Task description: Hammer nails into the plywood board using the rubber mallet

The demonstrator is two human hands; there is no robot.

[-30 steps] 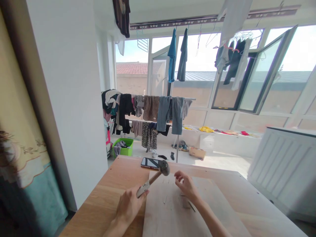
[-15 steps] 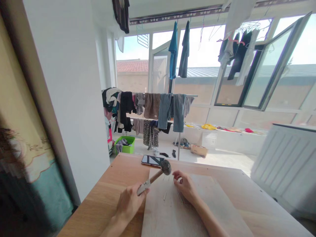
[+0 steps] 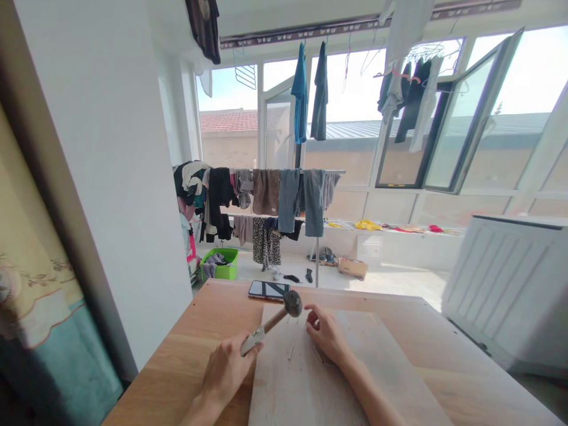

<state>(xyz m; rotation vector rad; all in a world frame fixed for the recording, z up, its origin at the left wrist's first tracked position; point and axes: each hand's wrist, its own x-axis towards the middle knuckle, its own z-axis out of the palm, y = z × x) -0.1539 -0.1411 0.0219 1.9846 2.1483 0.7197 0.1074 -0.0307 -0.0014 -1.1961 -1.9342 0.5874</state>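
In the head view little differs from half a second ago: our left hand (image 3: 231, 370) keeps the same grip and the hammer head hangs at the same tilt. A second ago the fingers of our right hand (image 3: 327, 336) were spread and lifted, and now they are drawn together low over the board.

Our left hand is closed around the butt of the dark-headed wooden hammer (image 3: 273, 322), near the left edge of the pale rectangular wooden board (image 3: 306, 390). The handle slants up and away to the right, so the rounded metal head sits above the board's far left corner. Our right hand rests on the board just right of that head, close to it but apart, with its fingertips (image 3: 311, 319) bunched narrowly. Whether they pinch anything we cannot tell. A thin loose nail (image 3: 290, 353) lies flat on the board between our two hands.

The board is matt, pale and faintly grained, and it lies on the warmer, smoother honey-coloured wooden table (image 3: 190, 355). A black glossy slab phone (image 3: 267, 290) lies flat at the table's far edge, just behind the hammer head. Beyond the table stand a rack of draped clothes (image 3: 275, 198), a bright green plastic basket (image 3: 220, 266) on the floor and a white slatted cabinet (image 3: 510, 284) off the right edge.
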